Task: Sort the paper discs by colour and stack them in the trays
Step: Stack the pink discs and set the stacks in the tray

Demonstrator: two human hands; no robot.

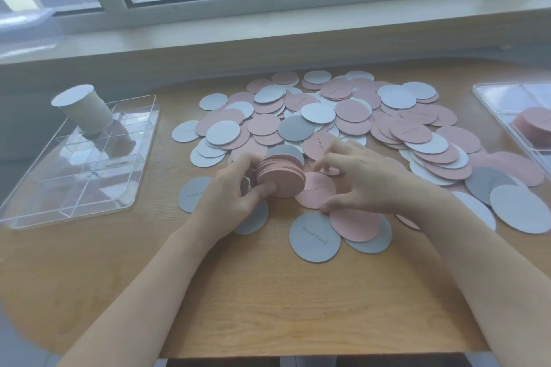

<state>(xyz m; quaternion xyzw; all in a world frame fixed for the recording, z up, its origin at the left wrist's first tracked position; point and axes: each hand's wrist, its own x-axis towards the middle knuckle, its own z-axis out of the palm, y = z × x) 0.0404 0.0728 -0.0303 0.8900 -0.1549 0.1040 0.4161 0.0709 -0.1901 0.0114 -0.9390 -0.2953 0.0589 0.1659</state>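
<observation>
We see two hands. The left hand [235, 191] grips one pink stack [281, 180]; the right hand [354, 179] pinches one pink disc [316, 189] beside it. Two trays: one [74, 188] far left, one [489, 98] far right.

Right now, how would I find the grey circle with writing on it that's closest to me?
Start at the big heap of paper discs on the wooden table, then look just below the right hand. The grey disc lies flat at the near edge of the scatter. Its front half sits alone on bare wood; a pink disc covers its upper right edge.
</observation>
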